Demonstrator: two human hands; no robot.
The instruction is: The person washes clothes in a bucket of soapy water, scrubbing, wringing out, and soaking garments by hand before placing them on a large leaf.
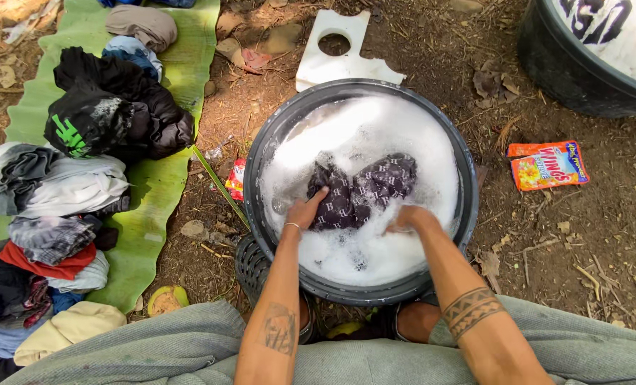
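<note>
Both hands are gripping a dark patterned cloth [360, 189] in the sudsy black basin [467, 214] — left hand [305, 212] at nine o'clock, right hand [409, 217] at four, fingers sunk in foam.

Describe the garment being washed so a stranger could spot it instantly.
Find the round black basin full of white suds on the bare dirt. In its middle lies a dark patterned cloth, gripped by the left hand and the right hand. It is the only garment in the foam; the other clothes are heaped dry on the green leaf beside the basin.
</note>
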